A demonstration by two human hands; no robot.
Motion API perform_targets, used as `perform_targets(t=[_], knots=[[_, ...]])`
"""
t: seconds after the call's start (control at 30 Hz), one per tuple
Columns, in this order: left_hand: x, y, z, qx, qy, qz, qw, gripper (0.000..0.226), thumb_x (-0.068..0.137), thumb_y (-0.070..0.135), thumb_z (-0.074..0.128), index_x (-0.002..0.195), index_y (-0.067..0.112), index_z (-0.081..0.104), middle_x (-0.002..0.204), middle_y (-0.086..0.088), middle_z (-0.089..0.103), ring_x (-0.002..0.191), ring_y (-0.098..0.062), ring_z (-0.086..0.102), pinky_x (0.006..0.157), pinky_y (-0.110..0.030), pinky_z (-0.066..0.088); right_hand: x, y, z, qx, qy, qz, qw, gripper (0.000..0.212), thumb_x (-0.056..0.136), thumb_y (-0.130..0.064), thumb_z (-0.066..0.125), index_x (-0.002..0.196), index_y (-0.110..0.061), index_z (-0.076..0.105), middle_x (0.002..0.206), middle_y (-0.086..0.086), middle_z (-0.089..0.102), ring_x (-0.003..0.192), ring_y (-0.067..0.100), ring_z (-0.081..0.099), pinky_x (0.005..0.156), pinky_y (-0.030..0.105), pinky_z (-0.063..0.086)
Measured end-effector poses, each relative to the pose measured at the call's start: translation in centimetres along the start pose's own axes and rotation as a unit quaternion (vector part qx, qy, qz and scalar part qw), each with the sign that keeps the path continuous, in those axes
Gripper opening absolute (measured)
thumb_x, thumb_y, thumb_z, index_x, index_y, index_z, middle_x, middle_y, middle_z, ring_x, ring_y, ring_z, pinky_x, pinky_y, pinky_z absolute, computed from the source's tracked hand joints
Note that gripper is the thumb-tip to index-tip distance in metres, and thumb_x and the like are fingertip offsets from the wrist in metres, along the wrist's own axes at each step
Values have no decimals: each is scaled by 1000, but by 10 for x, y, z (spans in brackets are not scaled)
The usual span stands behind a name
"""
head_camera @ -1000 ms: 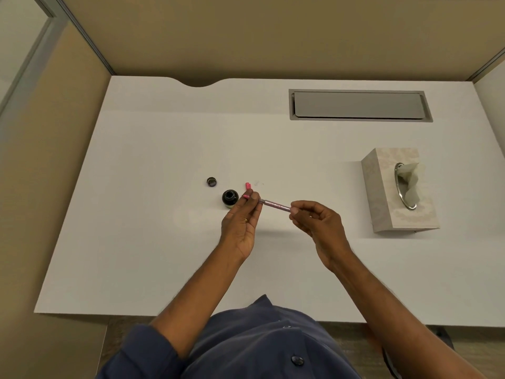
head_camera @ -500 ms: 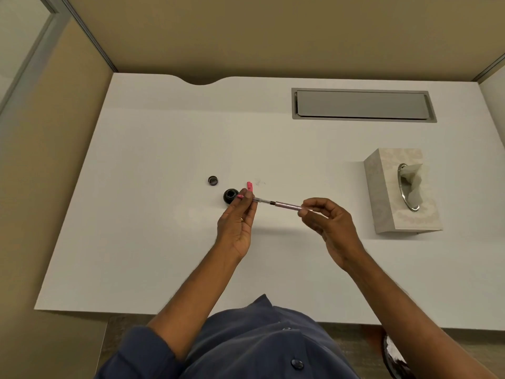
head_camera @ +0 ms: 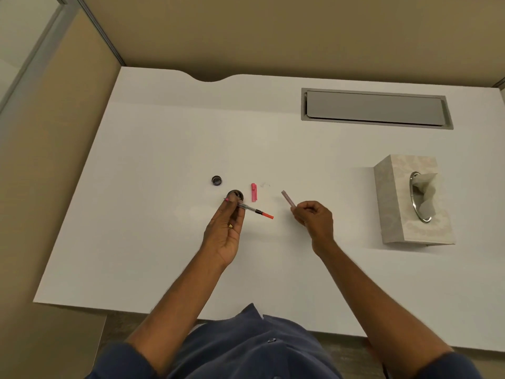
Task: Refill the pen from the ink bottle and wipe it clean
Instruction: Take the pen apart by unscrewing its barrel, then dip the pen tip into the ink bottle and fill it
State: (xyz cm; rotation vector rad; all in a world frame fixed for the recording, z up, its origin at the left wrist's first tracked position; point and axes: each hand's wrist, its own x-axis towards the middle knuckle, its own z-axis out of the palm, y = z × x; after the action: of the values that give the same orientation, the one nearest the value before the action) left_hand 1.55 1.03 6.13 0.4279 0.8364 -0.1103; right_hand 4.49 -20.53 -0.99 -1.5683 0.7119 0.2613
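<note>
Left hand pinches pen section; right hand pinches barrel.

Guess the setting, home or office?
Likely an office cubicle: a white desk with a built-in grey cable hatch, tan partition walls on its far sides, and a tissue box.

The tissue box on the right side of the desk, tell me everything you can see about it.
The tissue box is a pale beige rectangular block with a faint marbled or floral pattern, standing on the white desk near its right edge. Its top has an oval opening ringed in shiny metal, and a greyish tissue pokes out, crumpled. Neither hand touches it; it stands apart from the pen parts.
</note>
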Motion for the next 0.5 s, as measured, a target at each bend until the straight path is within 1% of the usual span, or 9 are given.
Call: perform_targets(t=[0.07, 0.13, 0.17, 0.23, 0.3, 0.33, 0.4, 0.43, 0.5], knots=[[0, 3, -1, 4, 1, 1, 1000, 9, 83, 4, 75, 82, 5, 83, 104, -11, 79, 90, -14, 77, 74, -25, 61, 8, 5, 15, -67, 38, -39, 996, 12, 80, -17, 83, 87, -14, 74, 85, -1, 76, 78, 13, 70, 78, 29, 52], [1, 6, -2, 10, 1, 3, 1000, 7, 81, 4, 76, 81, 6, 83, 100, -9, 80, 89, -13, 77, 74, -24, 61, 15, 9, 25, -106, 59, -75, 990, 11, 82, -18, 82, 88, -14, 74, 81, -6, 74, 75, 6, 68, 74, 25, 48], [1, 7, -2, 14, 1, 5, 1000, 7, 78, 5, 77, 81, 6, 83, 99, -8, 80, 89, -12, 77, 74, -24, 61, 18, 10, 29, -122, 62, -81, 987, 10, 82, -17, 81, 89, -13, 73, 81, -6, 73, 75, 7, 68, 74, 25, 48], [2, 8, -4, 24, 3, 9, 1000, 9, 74, 6, 79, 82, 6, 83, 99, -8, 80, 90, -12, 77, 74, -24, 61, 24, 14, 34, -162, 67, -82, 981, 9, 83, -15, 79, 89, -14, 72, 83, -4, 75, 80, 14, 71, 77, 29, 50], [3, 9, -6, 34, 6, 9, 999, 9, 74, 7, 79, 82, 7, 84, 99, -8, 80, 90, -12, 77, 74, -23, 61, 28, 18, 38, -208, 70, -93, 971, 10, 83, -16, 78, 89, -15, 70, 87, -4, 75, 83, 17, 71, 75, 28, 47], [3, 9, -7, 38, 8, 7, 999, 8, 76, 6, 79, 83, 7, 84, 99, -7, 80, 90, -11, 77, 74, -23, 61, 30, 20, 39, -225, 70, -101, 967, 12, 83, -17, 79, 89, -16, 68, 89, -4, 74, 81, 15, 69, 72, 26, 44], [5, 9, -8, 42, 18, 3, 999, 8, 82, 6, 76, 83, 8, 84, 100, -7, 80, 90, -11, 77, 74, -24, 61, 31, 20, 39, -243, 67, -116, 961, 18, 83, -21, 82, 92, -17, 67, 95, -5, 72, 74, 4, 63, 66, 19, 38], [5, 8, -8, 40, 22, 1, 999, 8, 84, 5, 76, 84, 7, 84, 100, -7, 80, 90, -11, 77, 74, -24, 61, 29, 19, 39, -244, 67, -124, 959, 21, 84, -23, 83, 95, -17, 66, 98, -5, 71, 73, 2, 60, 65, 18, 37], [7, 7, -8, 34, 28, -2, 999, 9, 86, 4, 75, 91, 5, 81, 102, -8, 79, 89, -12, 77, 74, -24, 61, 23, 15, 38, -226, 76, -138, 961, 23, 86, -26, 83, 100, -15, 68, 104, -2, 70, 81, 10, 62, 71, 25, 41]])
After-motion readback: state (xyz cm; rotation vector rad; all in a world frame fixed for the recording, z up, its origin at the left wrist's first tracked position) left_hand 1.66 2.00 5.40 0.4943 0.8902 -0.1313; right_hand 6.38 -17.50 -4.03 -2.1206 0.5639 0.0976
